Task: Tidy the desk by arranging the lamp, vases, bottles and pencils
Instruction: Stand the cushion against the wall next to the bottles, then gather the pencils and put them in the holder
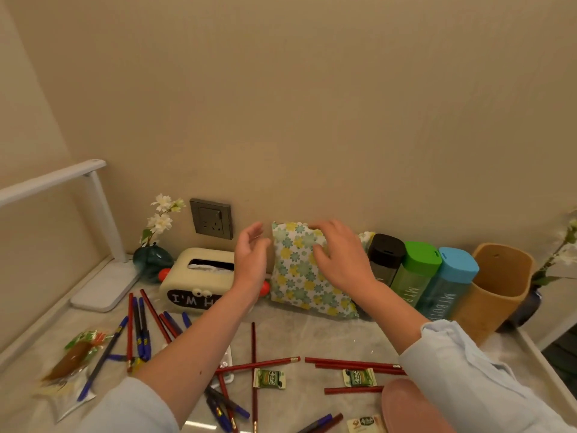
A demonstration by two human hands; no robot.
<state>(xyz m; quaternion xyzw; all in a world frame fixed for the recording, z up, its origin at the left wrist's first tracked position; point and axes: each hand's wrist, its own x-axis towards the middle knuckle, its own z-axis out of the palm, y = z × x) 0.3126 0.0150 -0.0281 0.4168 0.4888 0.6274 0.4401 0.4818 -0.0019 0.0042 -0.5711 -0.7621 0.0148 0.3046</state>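
A flowered pillow (pixel 299 285) leans against the back wall. My right hand (pixel 340 257) lies on its front with the fingers spread over its top edge. My left hand (pixel 251 257) hovers open just left of the pillow, apart from it. A white desk lamp (pixel 103 276) stands at the far left, a dark green vase (pixel 152 259) with white flowers beside it. Three bottles stand right of the pillow: black-capped (pixel 384 260), green-capped (pixel 416 270) and blue-capped (pixel 452 279). Red pencils (pixel 352 364) and blue pens (pixel 142 332) lie scattered across the front of the desk.
A cream tissue box (pixel 196 276) sits left of the pillow under a wall socket (pixel 212 218). A brown holder (pixel 496 285) and a dark blue vase (pixel 530 304) stand at the right. Candy wrappers (pixel 269 378), a snack bag (pixel 75 357) and a pink object (pixel 412 407) lie in front.
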